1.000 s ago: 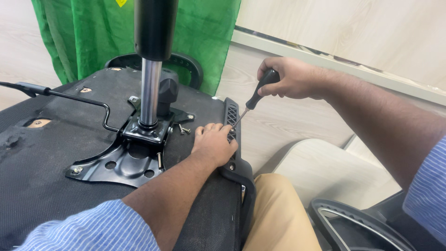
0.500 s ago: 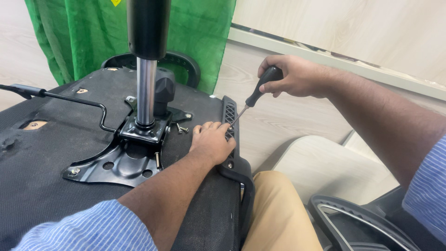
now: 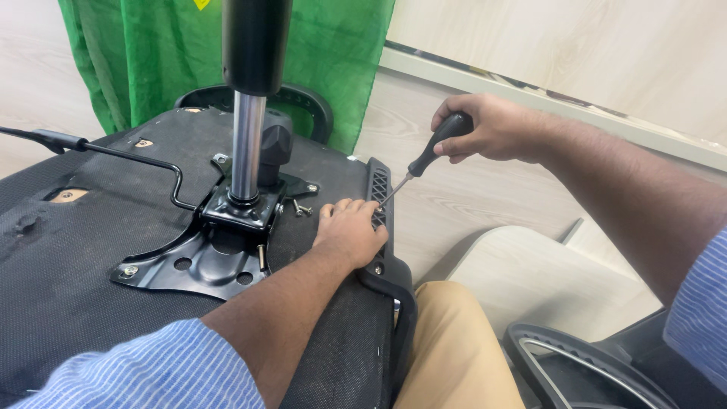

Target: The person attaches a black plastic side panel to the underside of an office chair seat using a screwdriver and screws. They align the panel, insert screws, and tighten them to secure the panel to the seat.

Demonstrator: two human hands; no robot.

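Note:
An upturned black office-chair seat (image 3: 68, 265) lies across my lap, its metal mechanism plate (image 3: 201, 257) and chrome gas cylinder (image 3: 248, 144) pointing up. My left hand (image 3: 350, 231) rests flat on the seat's right side, fingertips at a slotted black plastic bracket (image 3: 379, 204) on the edge. My right hand (image 3: 485, 127) grips a black-handled screwdriver (image 3: 428, 157), whose tip meets the bracket just by my left fingertips. Two loose screws (image 3: 301, 207) lie beside the plate.
A thin black lever rod (image 3: 113, 151) runs left from the mechanism. A green fabric bag (image 3: 151, 53) stands behind the seat. A black armrest loop (image 3: 303, 106) shows past the cylinder. Another black chair part (image 3: 583, 371) lies lower right on the wooden floor.
My right hand has lowered the screwdriver slightly, so its tip now sits at the bracket. My left hand stays in place on the seat.

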